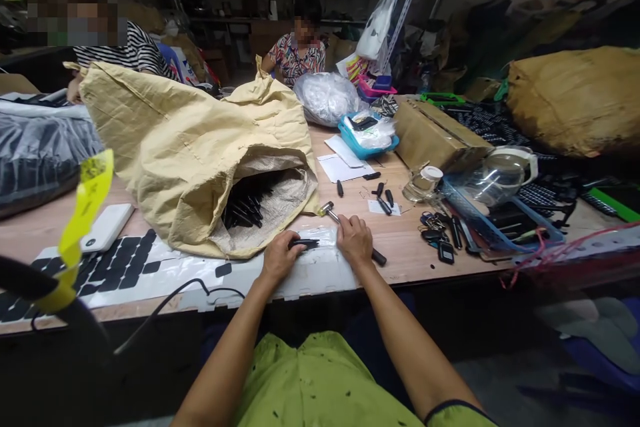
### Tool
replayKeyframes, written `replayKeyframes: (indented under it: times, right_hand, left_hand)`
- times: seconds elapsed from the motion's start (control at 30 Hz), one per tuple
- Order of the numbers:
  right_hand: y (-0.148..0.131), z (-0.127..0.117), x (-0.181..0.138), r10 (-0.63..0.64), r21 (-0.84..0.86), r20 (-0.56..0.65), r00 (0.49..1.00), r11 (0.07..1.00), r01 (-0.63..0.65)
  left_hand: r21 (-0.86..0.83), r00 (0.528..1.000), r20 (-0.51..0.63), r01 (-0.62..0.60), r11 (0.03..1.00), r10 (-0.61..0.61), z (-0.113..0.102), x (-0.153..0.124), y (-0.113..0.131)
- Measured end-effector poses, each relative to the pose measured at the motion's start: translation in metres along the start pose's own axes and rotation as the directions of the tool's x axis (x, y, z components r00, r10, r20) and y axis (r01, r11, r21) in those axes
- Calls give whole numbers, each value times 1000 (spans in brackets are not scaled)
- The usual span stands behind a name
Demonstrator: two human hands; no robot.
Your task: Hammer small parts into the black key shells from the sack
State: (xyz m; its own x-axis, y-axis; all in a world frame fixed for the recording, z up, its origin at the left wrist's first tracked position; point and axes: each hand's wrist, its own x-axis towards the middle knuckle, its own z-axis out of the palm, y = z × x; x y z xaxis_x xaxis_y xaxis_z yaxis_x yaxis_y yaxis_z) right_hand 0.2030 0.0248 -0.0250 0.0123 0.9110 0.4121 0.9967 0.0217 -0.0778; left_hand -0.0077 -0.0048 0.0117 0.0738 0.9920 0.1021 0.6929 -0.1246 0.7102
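Observation:
My left hand (pixel 281 255) is closed on a small bunch of slim black pieces (pixel 306 243), held low over the white pad at the table's front edge. My right hand (pixel 354 237) wraps round the handle of a small hammer (pixel 327 209); its metal head points away from me and the dark handle end sticks out on the right. Beyond my left hand lies a big beige sack (pixel 200 147), its mouth facing me. Many similar black pieces (pixel 250 207) show inside it. A clear plastic sheet (pixel 327 237) covers the pad between my hands.
Black stickers on a sheet (pixel 135 263) and a white phone-like box (pixel 107 227) lie to the left. On the right are keys (pixel 435 223), a blue basket (pixel 530 243), a glass jar (pixel 423 185) and a cardboard box (pixel 435 130). Two people sit across the table.

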Motion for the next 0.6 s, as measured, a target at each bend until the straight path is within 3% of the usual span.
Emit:
replayKeyframes:
  times: [0.1,0.33,0.43,0.6]
  right_hand:
    - [0,0,-1,-1,12,8,1000,1000,1]
    - [4,-3,3,7,64,43,999,998,-10]
    - [8,-11,2,0,182,69,998,983,-13]
    - [2,-31,-24,-22,448,-35,999,893,35]
  left_hand:
    - [61,1000,19,19,998,-20,10,4,-1]
    - [98,998,55,-30,995,25,11,6,-5]
    - [84,998,68,-19,996,13,13,8,-5]
    - [49,997,73,-19,999,15,15,8,-4]
